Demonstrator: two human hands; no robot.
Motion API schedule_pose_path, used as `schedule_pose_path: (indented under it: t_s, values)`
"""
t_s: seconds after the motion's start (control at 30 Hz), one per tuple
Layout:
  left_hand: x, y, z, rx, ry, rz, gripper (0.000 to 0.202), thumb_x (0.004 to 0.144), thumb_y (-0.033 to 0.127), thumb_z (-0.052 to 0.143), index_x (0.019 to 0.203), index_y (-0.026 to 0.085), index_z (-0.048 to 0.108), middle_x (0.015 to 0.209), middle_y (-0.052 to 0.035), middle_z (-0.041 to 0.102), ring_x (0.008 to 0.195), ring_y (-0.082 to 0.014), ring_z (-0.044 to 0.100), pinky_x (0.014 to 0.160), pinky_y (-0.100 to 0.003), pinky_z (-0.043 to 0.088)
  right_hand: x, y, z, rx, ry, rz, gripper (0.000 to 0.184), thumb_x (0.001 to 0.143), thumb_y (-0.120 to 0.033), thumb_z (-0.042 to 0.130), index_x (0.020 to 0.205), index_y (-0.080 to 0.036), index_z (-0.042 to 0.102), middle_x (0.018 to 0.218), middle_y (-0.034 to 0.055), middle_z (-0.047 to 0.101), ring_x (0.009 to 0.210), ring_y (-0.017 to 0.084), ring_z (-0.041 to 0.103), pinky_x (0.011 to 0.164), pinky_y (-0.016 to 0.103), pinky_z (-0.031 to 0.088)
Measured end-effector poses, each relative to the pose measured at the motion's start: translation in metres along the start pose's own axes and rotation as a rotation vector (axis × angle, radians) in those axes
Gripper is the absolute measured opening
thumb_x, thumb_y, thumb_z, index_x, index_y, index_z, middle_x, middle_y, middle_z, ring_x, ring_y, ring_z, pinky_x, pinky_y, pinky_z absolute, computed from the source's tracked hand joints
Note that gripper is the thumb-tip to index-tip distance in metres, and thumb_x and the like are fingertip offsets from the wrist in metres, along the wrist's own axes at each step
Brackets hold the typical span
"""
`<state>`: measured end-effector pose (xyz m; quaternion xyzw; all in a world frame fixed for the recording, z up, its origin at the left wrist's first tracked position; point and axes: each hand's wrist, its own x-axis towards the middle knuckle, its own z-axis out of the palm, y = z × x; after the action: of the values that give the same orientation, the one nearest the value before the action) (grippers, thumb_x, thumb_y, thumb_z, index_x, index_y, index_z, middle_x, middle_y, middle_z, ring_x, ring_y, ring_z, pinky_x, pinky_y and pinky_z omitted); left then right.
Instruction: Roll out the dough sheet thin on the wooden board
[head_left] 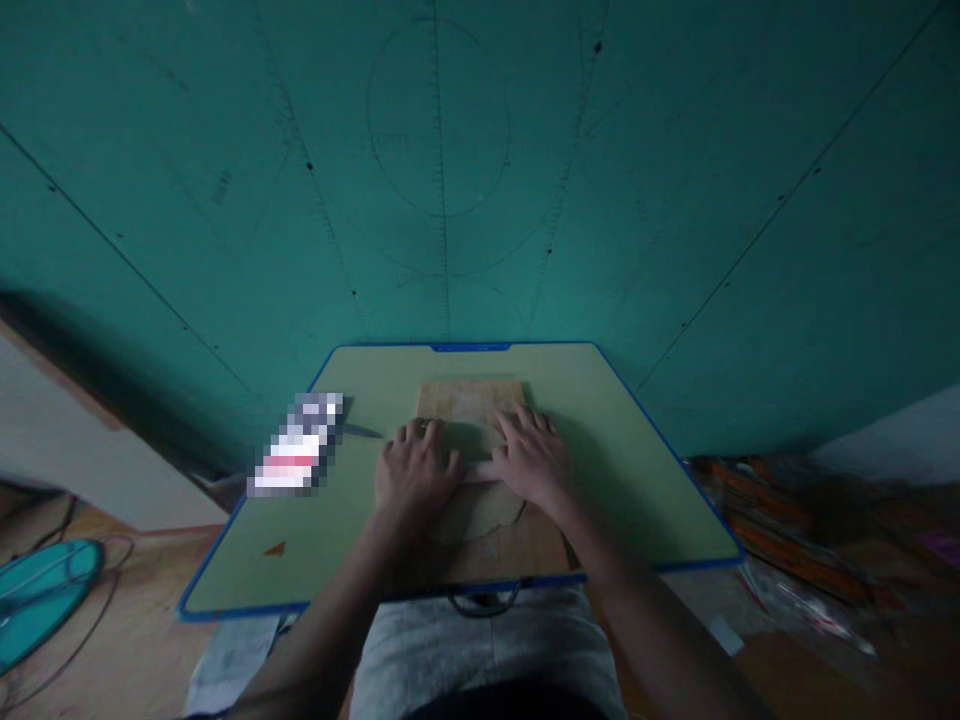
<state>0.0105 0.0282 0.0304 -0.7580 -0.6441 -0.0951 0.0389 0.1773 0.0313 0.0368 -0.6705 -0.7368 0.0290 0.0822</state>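
Note:
A wooden board (469, 400) lies on a green table with a blue rim (637, 470). A flat round of dough (480, 515) rests on the board. Both my hands press on a pale rolling pin (478, 470) lying across the dough. My left hand (416, 470) covers the pin's left end with fingers curled over it. My right hand (532, 460) lies on the right end, fingers stretched forward and close together. Most of the pin is hidden under my palms.
A blurred-out packet (296, 445) lies on the table's left, with a dark blade tip (364, 432) beside it. A teal wall (480, 180) stands behind. A teal fan (41, 590) and cables are on the floor left, clutter (787, 560) right.

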Motion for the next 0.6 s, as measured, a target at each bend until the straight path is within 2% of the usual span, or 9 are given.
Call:
schedule_pose_path:
  t_s: [0.17,0.27,0.37,0.53,0.6]
  values:
    - [-0.025,0.001,0.003,0.007,0.098,0.053,0.039,0.093,0.03,0.042,0.121,0.012,0.061,0.124,-0.0172,0.064,0.109,-0.0321,0.059,0.087,-0.043,0.048,-0.028,-0.001,0.006,-0.024,0.103,-0.044,0.053,0.092,-0.024,0.042,0.142,-0.014,0.053,0.149,0.0169,0.049,0.134,0.03,0.045,0.114,0.044,0.028]
    - [-0.029,0.0,0.004,-0.003,0.141,0.09,0.038,0.092,0.029,0.042,0.118,0.011,0.063,0.125,-0.0183,0.065,0.116,-0.0331,0.056,0.092,-0.044,0.047,-0.035,0.0,0.01,-0.026,0.14,-0.072,0.052,0.092,-0.023,0.042,0.141,-0.012,0.053,0.148,0.018,0.05,0.136,0.03,0.043,0.117,0.044,0.024]
    - [-0.021,0.001,0.005,-0.009,0.118,0.071,0.04,0.091,0.029,0.043,0.121,0.011,0.062,0.127,-0.0183,0.063,0.117,-0.0326,0.056,0.093,-0.044,0.047,-0.028,0.0,0.01,-0.019,0.135,-0.059,0.052,0.091,-0.024,0.042,0.141,-0.013,0.054,0.148,0.0174,0.049,0.135,0.031,0.044,0.115,0.044,0.027]
    - [0.005,0.0,0.006,-0.004,0.055,-0.001,0.041,0.09,0.033,0.045,0.123,0.014,0.061,0.127,-0.0153,0.063,0.116,-0.0316,0.057,0.09,-0.044,0.049,0.002,0.001,0.003,0.021,0.053,-0.007,0.052,0.089,-0.026,0.046,0.14,-0.018,0.054,0.147,0.0136,0.05,0.132,0.029,0.046,0.11,0.042,0.032]
    - [0.015,-0.001,0.005,0.012,0.029,-0.014,0.042,0.09,0.036,0.046,0.122,0.015,0.062,0.126,-0.0158,0.064,0.118,-0.0324,0.056,0.094,-0.045,0.047,0.013,0.002,0.001,0.036,0.018,0.007,0.052,0.089,-0.028,0.047,0.139,-0.017,0.054,0.147,0.0138,0.05,0.13,0.029,0.047,0.108,0.042,0.034]
